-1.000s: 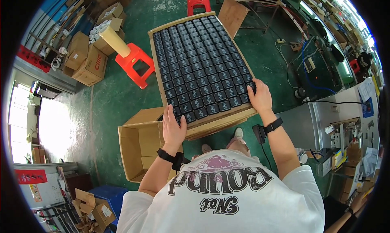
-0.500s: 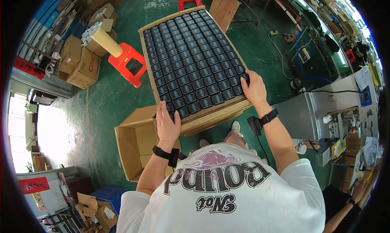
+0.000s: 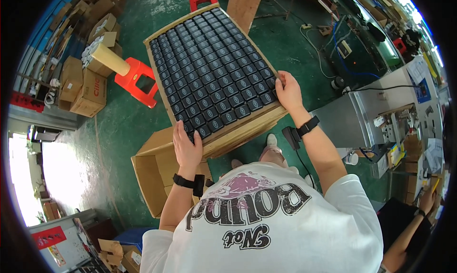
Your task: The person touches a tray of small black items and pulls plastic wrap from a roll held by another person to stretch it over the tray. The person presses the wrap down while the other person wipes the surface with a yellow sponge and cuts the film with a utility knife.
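Black blocks (image 3: 204,73) sit in close rows on the tray (image 3: 240,123), right in front of the person! Left hand (image 3: 188,149) is spread at the near-left corner, thumb apart; right hand (image 3: 290,94) is spread too, at the right edge. Best played gently: even pressure both sides, front row square, nothing tipping.

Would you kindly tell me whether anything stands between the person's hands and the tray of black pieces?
Nothing visible does: the left hand and right hand are at the near corners of the tray, right beside the outermost black pieces.
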Demonstrator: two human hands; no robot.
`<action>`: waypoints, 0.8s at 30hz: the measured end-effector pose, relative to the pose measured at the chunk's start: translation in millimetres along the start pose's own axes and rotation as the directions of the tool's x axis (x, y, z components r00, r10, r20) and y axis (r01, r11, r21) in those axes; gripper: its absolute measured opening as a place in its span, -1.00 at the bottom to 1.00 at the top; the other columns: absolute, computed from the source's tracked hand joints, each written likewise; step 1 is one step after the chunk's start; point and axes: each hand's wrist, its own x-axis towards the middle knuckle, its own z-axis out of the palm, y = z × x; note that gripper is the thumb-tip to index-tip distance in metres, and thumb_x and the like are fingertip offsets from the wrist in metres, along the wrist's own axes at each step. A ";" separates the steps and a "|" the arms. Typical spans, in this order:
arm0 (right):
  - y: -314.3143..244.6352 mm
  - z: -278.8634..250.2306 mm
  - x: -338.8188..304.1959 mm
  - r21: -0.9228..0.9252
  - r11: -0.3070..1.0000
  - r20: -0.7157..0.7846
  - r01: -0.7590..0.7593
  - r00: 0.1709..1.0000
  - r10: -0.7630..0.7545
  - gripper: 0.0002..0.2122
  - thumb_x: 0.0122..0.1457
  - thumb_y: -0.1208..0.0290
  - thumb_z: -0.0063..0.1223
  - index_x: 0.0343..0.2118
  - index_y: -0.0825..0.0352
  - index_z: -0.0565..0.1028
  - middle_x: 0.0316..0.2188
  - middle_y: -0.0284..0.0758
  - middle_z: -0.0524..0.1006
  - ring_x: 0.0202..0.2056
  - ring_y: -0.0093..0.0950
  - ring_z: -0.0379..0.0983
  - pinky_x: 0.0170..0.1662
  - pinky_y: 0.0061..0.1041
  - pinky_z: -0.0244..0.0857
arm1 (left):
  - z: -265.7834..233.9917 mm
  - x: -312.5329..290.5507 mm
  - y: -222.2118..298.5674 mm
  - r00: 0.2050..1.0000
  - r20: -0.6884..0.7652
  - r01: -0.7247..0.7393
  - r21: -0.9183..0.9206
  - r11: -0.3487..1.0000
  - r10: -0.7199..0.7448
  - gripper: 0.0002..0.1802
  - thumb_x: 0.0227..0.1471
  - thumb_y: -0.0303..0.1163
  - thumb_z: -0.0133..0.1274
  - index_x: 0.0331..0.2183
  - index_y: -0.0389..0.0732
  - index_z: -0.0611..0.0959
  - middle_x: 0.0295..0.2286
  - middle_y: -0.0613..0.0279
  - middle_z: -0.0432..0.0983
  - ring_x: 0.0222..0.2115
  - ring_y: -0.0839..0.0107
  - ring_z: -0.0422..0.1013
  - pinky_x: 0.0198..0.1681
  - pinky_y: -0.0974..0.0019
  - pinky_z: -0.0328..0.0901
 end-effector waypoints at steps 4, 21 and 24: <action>18.6 0.6 3.0 0.284 0.954 -0.076 -0.097 0.990 0.123 -0.70 0.09 0.44 0.09 -0.09 0.35 0.47 -0.22 -0.19 0.57 -0.19 -0.23 0.50 -0.06 -0.32 0.37 | 3.5 1.2 1.2 1.000 -0.018 -0.023 -0.016 1.000 0.023 -0.34 0.10 -0.29 0.02 0.17 -0.33 0.23 0.11 -0.19 0.20 0.11 -0.13 0.18 0.17 0.01 0.13; -12.6 -40.1 -21.0 -0.299 0.954 0.269 -0.011 0.958 0.095 -0.50 -0.08 0.35 0.22 -0.01 0.34 0.45 -0.14 -0.11 0.53 -0.05 -0.15 0.40 0.05 -0.29 0.29 | 7.0 -0.1 -1.4 0.999 -0.044 -0.031 0.004 1.000 0.031 -0.36 0.10 -0.30 0.00 0.16 -0.33 0.26 0.09 -0.22 0.22 0.09 -0.14 0.20 0.15 0.01 0.14; -9.7 -35.8 -19.7 -0.324 0.946 0.251 -0.017 0.962 0.104 -0.50 -0.08 0.35 0.23 -0.01 0.32 0.46 -0.15 -0.11 0.53 -0.05 -0.15 0.40 0.06 -0.28 0.29 | 6.7 -0.5 -1.5 0.998 -0.048 -0.031 0.004 1.000 0.031 -0.37 0.11 -0.29 0.00 0.16 -0.33 0.26 0.09 -0.22 0.22 0.09 -0.13 0.20 0.15 0.01 0.14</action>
